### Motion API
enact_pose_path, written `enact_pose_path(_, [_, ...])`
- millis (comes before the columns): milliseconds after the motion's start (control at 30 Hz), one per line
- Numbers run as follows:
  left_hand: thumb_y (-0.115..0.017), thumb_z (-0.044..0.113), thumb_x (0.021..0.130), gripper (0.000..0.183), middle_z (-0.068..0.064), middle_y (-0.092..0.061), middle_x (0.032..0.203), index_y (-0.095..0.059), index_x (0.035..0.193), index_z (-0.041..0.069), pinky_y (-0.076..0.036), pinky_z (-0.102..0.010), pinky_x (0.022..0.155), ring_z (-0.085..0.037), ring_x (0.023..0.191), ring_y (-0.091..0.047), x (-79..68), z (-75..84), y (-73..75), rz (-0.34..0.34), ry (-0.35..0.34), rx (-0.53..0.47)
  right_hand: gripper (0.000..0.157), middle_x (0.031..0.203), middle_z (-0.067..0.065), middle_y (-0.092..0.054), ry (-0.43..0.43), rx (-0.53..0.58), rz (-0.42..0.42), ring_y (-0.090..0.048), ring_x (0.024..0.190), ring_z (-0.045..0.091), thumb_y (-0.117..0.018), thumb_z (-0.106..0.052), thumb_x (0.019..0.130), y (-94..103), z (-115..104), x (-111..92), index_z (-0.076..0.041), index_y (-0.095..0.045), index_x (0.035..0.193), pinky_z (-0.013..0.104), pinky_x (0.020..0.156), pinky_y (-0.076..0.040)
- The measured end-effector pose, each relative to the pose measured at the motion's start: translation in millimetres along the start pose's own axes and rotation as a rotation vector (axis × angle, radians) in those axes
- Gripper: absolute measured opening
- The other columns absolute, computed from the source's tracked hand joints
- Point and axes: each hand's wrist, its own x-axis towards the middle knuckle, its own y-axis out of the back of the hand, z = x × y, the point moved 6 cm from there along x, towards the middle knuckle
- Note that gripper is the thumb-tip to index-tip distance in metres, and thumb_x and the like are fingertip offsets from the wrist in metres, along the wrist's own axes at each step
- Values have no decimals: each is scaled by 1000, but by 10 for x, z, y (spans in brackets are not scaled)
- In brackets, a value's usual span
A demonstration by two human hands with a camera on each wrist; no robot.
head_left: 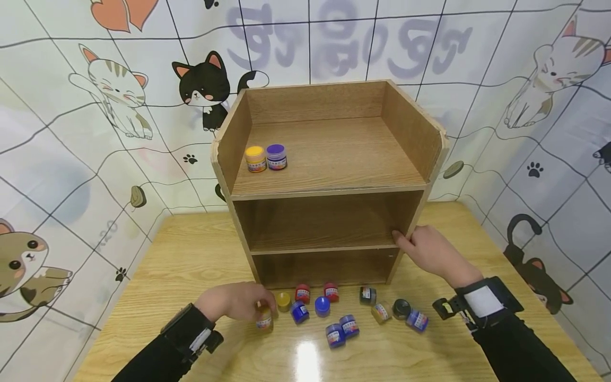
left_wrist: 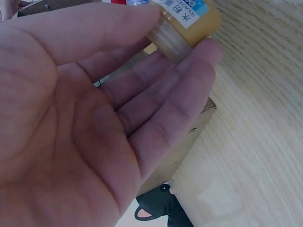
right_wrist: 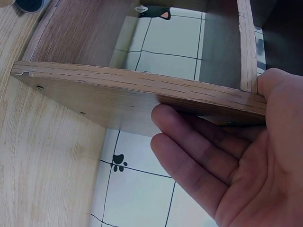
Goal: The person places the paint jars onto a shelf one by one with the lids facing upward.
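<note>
My left hand (head_left: 238,301) pinches a small ochre-yellow paint jar (head_left: 264,320) between thumb and fingertips, low over the table left of the other jars. In the left wrist view the jar (left_wrist: 201,23) lies tilted, its clear lid end against the fingers and its label outward. My right hand (head_left: 436,254) grips the right side panel of a wooden shelf (head_left: 324,188), thumb on the inner side at the middle compartment. In the right wrist view the fingers (right_wrist: 189,156) lie along the panel's outer face.
A yellow jar (head_left: 255,159) and a purple jar (head_left: 277,157) stand on the top shelf at left. Before the shelf lie several jars, among them a red jar (head_left: 303,293), a blue jar (head_left: 322,306) and a black-lidded jar (head_left: 401,309). Cat-patterned walls (head_left: 157,69) enclose the table (head_left: 181,254).
</note>
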Motion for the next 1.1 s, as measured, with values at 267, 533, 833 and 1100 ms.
enact_pose_path(267, [-63, 0, 81, 27, 10, -57, 92, -67, 102, 18, -47, -32, 79, -12, 85, -51, 8, 95, 63, -4, -35, 29, 51, 98, 17, -69, 3, -4, 6, -51, 64, 16, -37, -36, 102, -7, 14, -3, 7, -60, 120, 30, 52, -37])
enact_pose_path(533, [-59, 2, 85, 25, 10, -60, 102, -66, 101, 20, -48, -38, 90, -12, 96, -54, -8, 210, 124, -11, -58, 78, 52, 103, 20, -68, 7, 3, 3, -53, 68, 17, -37, -36, 102, -14, 14, 4, 8, -58, 122, 31, 54, -39])
enact_pose_path(833, [-56, 4, 90, 23, 12, -57, 97, -64, 101, 23, -47, -30, 79, -9, 84, -49, -23, 336, 165, -8, -77, 101, 53, 97, 17, -69, -4, 3, 0, -50, 60, 15, -37, -37, 102, -23, 27, 1, 7, -59, 121, 30, 48, -35])
enact_pose_path(1100, [-52, 12, 97, 23, 14, -62, 106, -66, 104, 29, -48, -36, 89, -8, 95, -53, -15, 451, 220, -11, -70, 163, 54, 96, 16, -68, -5, 3, 1, -48, 58, 14, -36, -38, 102, -19, 28, -1, 7, -58, 122, 30, 47, -34])
